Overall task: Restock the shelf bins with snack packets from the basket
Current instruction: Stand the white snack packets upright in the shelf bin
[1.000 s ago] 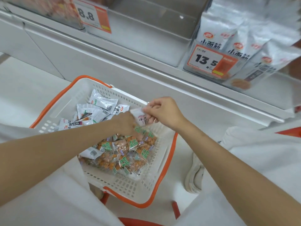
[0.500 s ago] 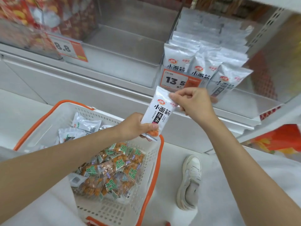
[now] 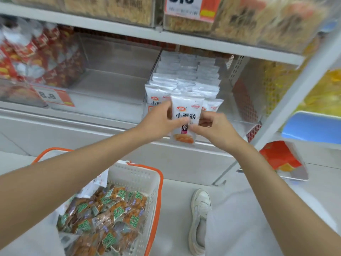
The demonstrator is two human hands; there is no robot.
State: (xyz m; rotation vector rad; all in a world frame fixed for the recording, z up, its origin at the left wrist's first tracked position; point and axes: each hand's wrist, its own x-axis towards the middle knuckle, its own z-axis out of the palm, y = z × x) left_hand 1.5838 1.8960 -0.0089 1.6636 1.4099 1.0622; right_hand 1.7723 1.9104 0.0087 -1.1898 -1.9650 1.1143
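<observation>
Held item: a flat, glossy white foil snack packet [image 3: 185, 117] with crimped top seal, dark printed characters and an orange food picture at its foot. We see it upright, in the air just before the front row of matching white foil packets [image 3: 186, 78], which stand packed on edge in a clear hard-plastic shelf bin [image 3: 156, 65]. The left hand [image 3: 160, 121] grips the packet's left edge, thumb across the face and fingers curled behind. The right hand [image 3: 215, 130] pinches the lower right edge between thumb and bent fingers. The neighbouring clear bin [image 3: 114, 76] shows bare smooth walls, and beyond it lie crinkled red wrappers [image 3: 36, 52] behind an orange price tag [image 3: 53, 97]. Below, the white perforated plastic basket with orange rim [image 3: 156, 182] holds a loose heap of small transparent sachets with green labels and orange-brown contents [image 3: 110, 209]. A white shoe [image 3: 200, 218] rests on the pale floor beside it. Against the frame half a second back, we note that the packet has risen from just above the basket rim to bin level and has gone from tilted to upright. The right hand has shifted from the top corner to the lower edge, and the left hand from the bottom to the side.
</observation>
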